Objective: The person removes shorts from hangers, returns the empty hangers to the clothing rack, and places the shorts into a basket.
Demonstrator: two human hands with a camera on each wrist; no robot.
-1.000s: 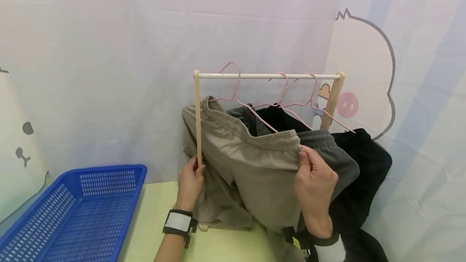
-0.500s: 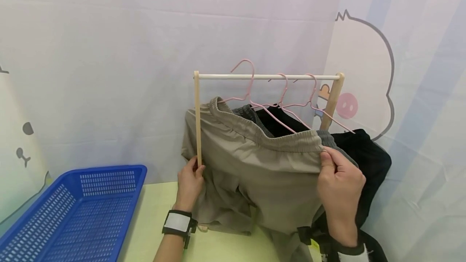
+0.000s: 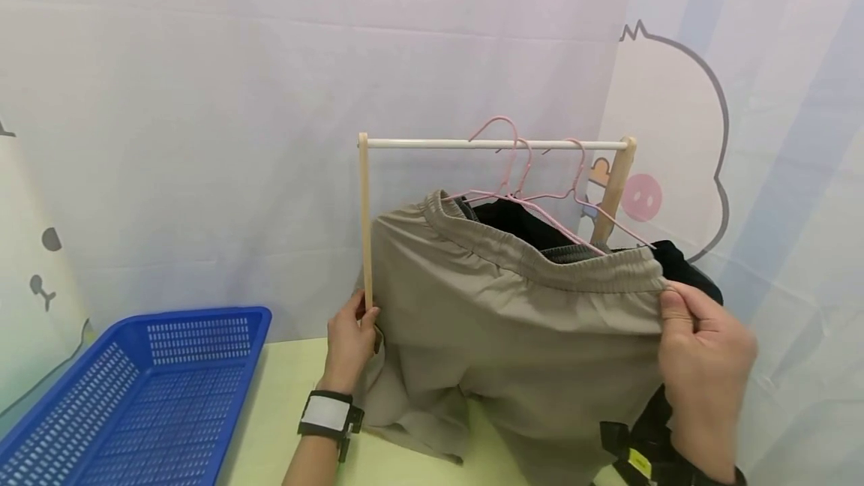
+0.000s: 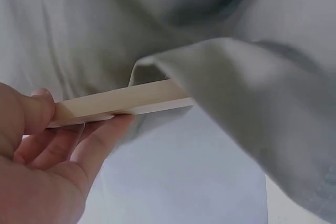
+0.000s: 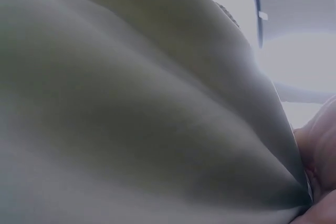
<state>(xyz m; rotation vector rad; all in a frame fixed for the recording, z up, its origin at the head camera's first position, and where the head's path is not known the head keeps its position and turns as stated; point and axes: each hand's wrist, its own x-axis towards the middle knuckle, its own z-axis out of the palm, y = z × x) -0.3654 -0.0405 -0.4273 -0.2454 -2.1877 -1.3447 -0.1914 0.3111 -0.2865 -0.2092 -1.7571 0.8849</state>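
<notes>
Right hand (image 3: 709,355) out to the right, fingers curled in, thumb and forefinger pinching the waistband end of the beige pants (image 3: 540,336). Left hand (image 3: 349,340) lower, back toward the camera, thumb one side and fingertips the other, pinching the wooden post (image 3: 366,223). Pants hang on a pink hanger (image 3: 511,163), hook at the white rod (image 3: 425,144) (can't tell if it bears on it).

Two more pink hangers (image 3: 581,167) just behind, crowding it; black garment (image 3: 509,220) and gray waistband (image 3: 574,253) behind the pants. In the left wrist view, beige cloth drapes over the post. Right wrist view is mostly blurred cloth.

Rod bare from left post to the hook; right post (image 3: 614,190) marks its far end. Blue basket (image 3: 255,355) well left, strip of table (image 3: 290,373) between it and the left hand. Curtain (image 3: 202,133) behind the rack.
</notes>
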